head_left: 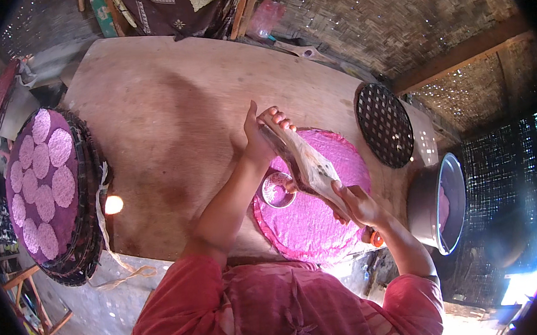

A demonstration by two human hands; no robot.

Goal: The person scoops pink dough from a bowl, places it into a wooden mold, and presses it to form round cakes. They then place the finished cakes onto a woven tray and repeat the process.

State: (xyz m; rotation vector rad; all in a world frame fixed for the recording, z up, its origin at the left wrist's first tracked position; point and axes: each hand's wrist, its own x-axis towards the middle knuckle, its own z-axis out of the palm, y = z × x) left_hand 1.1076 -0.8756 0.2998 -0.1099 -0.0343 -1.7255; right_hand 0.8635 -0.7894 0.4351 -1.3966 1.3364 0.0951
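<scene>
A long wooden press-like tool (pixel 308 161), pale on its upper face and worn dark along the edges, slants between my two hands. My left hand (pixel 266 127) wraps round its far end, fingers curled over the edge and thumb pointing up. My right hand (pixel 358 205) grips its near end. The tool is held above a round tray covered with pink cloth (pixel 343 168). On this cloth, partly under the tool, sits a small round container (pixel 277 190) with crumbly pink stuff in it. The underside of the tool is hidden.
At the left, a round woven tray (pixel 84 199) carries several pale pink discs (pixel 41 160) on purple cloth. A dark openwork woven tray (pixel 384 125) lies at the right of the wooden table (pixel 133 102). Beside the table's right edge stands a grey bucket (pixel 424 209).
</scene>
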